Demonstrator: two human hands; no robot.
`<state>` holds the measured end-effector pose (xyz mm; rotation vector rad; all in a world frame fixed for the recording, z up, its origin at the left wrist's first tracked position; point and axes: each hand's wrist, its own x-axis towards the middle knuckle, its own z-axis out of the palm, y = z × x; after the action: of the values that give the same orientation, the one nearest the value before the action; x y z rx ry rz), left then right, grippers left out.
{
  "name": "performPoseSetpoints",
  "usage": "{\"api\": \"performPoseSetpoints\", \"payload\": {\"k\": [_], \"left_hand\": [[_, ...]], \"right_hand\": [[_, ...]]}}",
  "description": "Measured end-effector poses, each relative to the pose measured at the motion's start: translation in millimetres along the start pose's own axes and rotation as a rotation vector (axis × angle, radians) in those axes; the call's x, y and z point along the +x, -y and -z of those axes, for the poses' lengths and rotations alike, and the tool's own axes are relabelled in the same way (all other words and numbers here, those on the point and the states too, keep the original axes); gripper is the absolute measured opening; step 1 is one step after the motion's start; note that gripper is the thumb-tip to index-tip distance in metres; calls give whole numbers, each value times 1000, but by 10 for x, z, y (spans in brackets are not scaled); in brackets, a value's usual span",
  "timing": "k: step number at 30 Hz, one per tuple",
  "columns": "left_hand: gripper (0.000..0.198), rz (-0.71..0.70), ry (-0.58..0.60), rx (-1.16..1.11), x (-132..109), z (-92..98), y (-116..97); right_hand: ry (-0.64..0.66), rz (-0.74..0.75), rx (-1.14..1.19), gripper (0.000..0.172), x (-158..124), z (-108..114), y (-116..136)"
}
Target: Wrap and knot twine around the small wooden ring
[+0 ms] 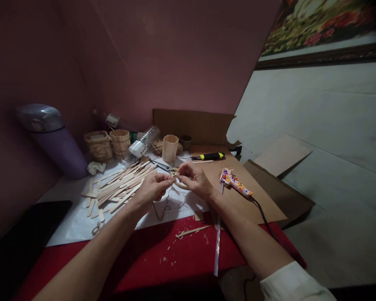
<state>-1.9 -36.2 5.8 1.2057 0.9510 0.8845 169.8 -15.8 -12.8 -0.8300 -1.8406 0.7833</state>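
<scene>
My left hand (156,188) and my right hand (192,177) meet above the white paper, each closed in a pinch. Between their fingertips is a small tan piece of twine (174,175), partly covered by the fingers. A length of twine (158,212) hangs or lies below my left hand. Just behind the hands stands a round cup made of wooden sticks (170,148), with scissors (159,164) lying beside it. A pile of flat wooden craft sticks (125,186) spreads to the left of my left hand.
A floral-patterned glue gun (235,182) with a black cord lies on cardboard (263,205) at the right, near a yellow-black utility knife (209,156). Two decorated stick cups (99,146), a clear bottle (144,141) and a purple flask (54,142) stand or lean at the left.
</scene>
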Motion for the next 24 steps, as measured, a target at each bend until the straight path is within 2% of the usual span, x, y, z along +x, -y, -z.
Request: {"api": "performPoseSetpoints", "payload": {"k": [5, 10, 14, 19, 24], "left_hand": [[30, -42, -35, 44, 16, 8, 22], [30, -47, -75, 54, 35, 1, 43], [29, -73, -71, 17, 30, -2, 40], [30, -58, -30, -13, 18, 1, 25], [34, -25, -20, -41, 0, -11, 2]], "right_hand": [[-6, -18, 12, 8, -14, -14, 15], [-59, 31, 11, 9, -31, -50, 2], [-83, -18, 82, 12, -13, -68, -51], [-32, -52, 147, 14, 6, -55, -60], [18, -7, 80, 16, -7, -49, -22]]}}
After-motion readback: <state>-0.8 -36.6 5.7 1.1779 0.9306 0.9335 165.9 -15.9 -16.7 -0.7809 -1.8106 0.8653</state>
